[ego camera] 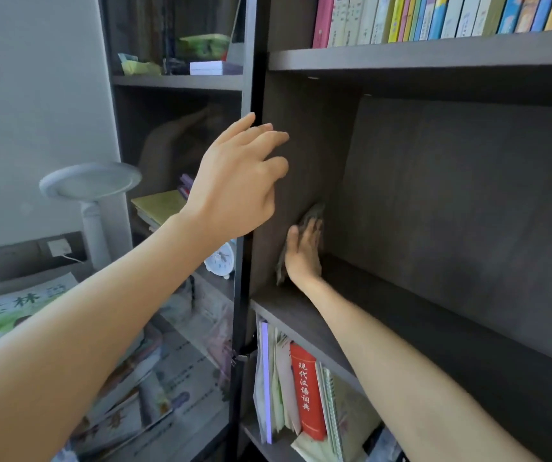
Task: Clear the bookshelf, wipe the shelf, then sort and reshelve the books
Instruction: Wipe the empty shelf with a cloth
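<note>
A: Books (18, 311)?
B: Stacked low left, off the shelf.
A: Left hand (234, 181)?
B: Fingers loosely spread, holding nothing, at the bookcase upright (261, 95). Likely for balance; contact unclear.
A: Right hand (303, 255)?
B: Flat, fingers straight, pressing grey cloth (314, 211) on the emptied shelf (434, 328), its left wall. Wiping stage.

Home study or bedroom: dark wood bookshelf (418, 55) with colourful children's books (434, 15), red dictionary (308, 391), white desk lamp (91, 195), alarm clock (221, 260), wall socket (58, 248), magazines (18, 305).
</note>
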`<state>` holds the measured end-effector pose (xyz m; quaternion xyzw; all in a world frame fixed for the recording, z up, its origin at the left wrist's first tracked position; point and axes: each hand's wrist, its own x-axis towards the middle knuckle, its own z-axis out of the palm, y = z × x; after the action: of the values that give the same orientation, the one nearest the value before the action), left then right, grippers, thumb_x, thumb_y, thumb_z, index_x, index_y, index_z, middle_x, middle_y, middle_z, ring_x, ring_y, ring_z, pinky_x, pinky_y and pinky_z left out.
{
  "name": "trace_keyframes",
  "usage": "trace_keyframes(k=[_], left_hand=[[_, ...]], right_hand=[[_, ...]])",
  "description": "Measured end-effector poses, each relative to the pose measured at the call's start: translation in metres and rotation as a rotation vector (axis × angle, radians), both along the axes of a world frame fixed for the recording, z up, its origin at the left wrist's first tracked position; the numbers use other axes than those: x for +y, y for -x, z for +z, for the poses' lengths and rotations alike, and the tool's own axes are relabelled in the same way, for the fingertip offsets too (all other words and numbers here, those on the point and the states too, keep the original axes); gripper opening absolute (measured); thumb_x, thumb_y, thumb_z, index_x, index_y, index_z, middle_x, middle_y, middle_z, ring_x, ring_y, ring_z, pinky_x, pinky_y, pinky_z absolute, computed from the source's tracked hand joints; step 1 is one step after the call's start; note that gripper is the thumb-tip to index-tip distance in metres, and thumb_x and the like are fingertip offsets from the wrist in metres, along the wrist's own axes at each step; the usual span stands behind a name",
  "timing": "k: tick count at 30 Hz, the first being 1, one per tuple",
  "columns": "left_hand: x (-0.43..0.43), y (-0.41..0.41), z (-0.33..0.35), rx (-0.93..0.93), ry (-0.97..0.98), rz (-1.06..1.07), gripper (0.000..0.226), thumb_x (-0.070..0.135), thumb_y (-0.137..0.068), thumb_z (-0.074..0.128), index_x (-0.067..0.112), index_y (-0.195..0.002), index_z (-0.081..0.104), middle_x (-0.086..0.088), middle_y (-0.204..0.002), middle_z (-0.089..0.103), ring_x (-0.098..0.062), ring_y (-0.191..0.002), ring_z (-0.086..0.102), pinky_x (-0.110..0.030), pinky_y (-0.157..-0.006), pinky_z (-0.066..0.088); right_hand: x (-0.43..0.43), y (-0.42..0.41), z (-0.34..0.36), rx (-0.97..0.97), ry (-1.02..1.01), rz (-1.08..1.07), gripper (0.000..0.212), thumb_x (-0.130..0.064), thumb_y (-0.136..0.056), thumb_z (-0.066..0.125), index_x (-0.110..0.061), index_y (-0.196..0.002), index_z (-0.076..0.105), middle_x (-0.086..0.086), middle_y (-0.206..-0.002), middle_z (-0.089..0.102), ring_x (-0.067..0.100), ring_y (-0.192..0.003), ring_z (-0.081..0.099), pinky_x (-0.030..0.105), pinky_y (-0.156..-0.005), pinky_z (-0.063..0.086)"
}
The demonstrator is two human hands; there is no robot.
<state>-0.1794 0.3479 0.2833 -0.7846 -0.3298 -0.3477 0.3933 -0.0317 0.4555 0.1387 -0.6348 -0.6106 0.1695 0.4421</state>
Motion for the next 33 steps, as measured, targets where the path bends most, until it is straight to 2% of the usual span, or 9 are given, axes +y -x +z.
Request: trace_keyframes(k=[2,4,9,15,18,21,23,27,33], left_hand=[[-0.002,-0.003,-0.005,0.052,0.019,-0.006,0.04,0.01,-0.073,0.035,0.007,-0.077,0.075,-0.017,-0.109,0.069,-0.036,-0.105,0.064,-0.048,-0.104,0.037],[-0.005,-0.008,-0.009,0.082,0.035,-0.032,0.042,0.011,-0.073,0.034,0.007,-0.077,0.075,-0.017,-0.108,0.069,-0.036,-0.105,0.065,-0.048,-0.104,0.037],[0.002,-0.024,-0.038,0.046,0.119,-0.078,0.04,0.013,-0.075,0.035,0.008,-0.08,0.075,-0.016,-0.111,0.068,-0.034,-0.108,0.063,-0.045,-0.107,0.033],[0.029,-0.058,-0.107,0.085,0.362,-0.203,0.025,-0.005,-0.06,0.064,0.008,-0.079,0.075,-0.017,-0.107,0.07,-0.036,-0.1,0.067,-0.05,-0.101,0.04],[0.04,-0.078,-0.132,0.069,0.484,-0.269,0.029,-0.007,-0.061,0.065,0.008,-0.083,0.076,-0.015,-0.103,0.071,-0.033,-0.093,0.069,-0.051,-0.099,0.041],[0.05,-0.095,-0.152,0.031,0.713,-0.243,0.034,0.008,-0.086,0.054,0.014,-0.117,0.068,-0.009,-0.127,0.062,-0.028,-0.116,0.059,-0.038,-0.111,0.031],[0.057,-0.107,-0.164,0.081,0.905,-0.125,0.041,0.029,-0.098,0.042,0.024,-0.139,0.049,-0.005,-0.147,0.044,-0.028,-0.135,0.039,-0.037,-0.114,0.023],[0.061,-0.129,-0.174,0.205,1.13,0.029,0.051,0.048,-0.101,0.021,0.035,-0.15,0.021,-0.005,-0.16,0.014,-0.033,-0.146,0.01,-0.052,-0.117,0.008],[0.064,-0.132,-0.175,0.223,1.112,0.05,0.053,0.053,-0.099,0.014,0.039,-0.15,0.015,0.0,-0.16,0.01,-0.029,-0.147,0.006,-0.052,-0.117,0.005]], right_hand=[[-0.008,-0.01,-0.018,-0.239,0.279,-0.028,0.065,-0.045,-0.103,0.017,-0.007,-0.153,-0.003,0.015,-0.161,-0.004,0.032,-0.147,0.014,0.039,-0.115,0.02],[-0.022,-0.009,-0.02,-0.476,0.413,-0.034,0.068,-0.046,-0.103,0.018,-0.002,-0.152,-0.002,0.019,-0.16,-0.001,0.032,-0.147,0.008,0.04,-0.118,0.014],[-0.087,0.008,-0.023,-0.785,0.341,0.203,0.057,-0.042,-0.102,0.021,-0.019,-0.153,0.011,0.011,-0.161,0.01,0.031,-0.147,0.005,0.052,-0.116,0.009],[-0.177,-0.06,-0.022,-0.834,0.313,0.219,0.051,-0.041,-0.104,0.02,-0.037,-0.152,0.003,-0.008,-0.162,0.001,0.013,-0.148,-0.004,0.038,-0.12,-0.004],[-0.236,-0.107,-0.019,-0.794,0.42,0.127,0.05,-0.057,-0.096,0.006,-0.048,-0.142,-0.009,-0.024,-0.152,-0.013,0.001,-0.144,-0.014,0.035,-0.12,-0.009],[-0.286,-0.171,-0.01,-0.69,0.551,-0.108,0.073,-0.073,-0.073,-0.013,-0.045,-0.141,-0.01,-0.028,-0.149,-0.014,-0.003,-0.142,-0.016,0.033,-0.119,-0.009],[-0.304,-0.216,-0.009,-0.669,0.667,-0.38,0.076,-0.07,-0.082,-0.006,-0.036,-0.15,-0.004,-0.017,-0.157,-0.008,0.003,-0.146,-0.008,0.041,-0.121,-0.001],[-0.263,-0.228,-0.018,-0.691,0.803,-0.596,0.07,-0.066,-0.094,0.009,-0.031,-0.154,0.004,-0.001,-0.162,-0.001,0.027,-0.149,-0.001,0.054,-0.117,0.006],[-0.125,-0.134,-0.014,-0.679,0.63,-0.267,0.066,-0.069,-0.093,0.017,-0.04,-0.151,0.01,-0.003,-0.162,0.002,0.029,-0.148,-0.005,0.062,-0.114,-0.005]])
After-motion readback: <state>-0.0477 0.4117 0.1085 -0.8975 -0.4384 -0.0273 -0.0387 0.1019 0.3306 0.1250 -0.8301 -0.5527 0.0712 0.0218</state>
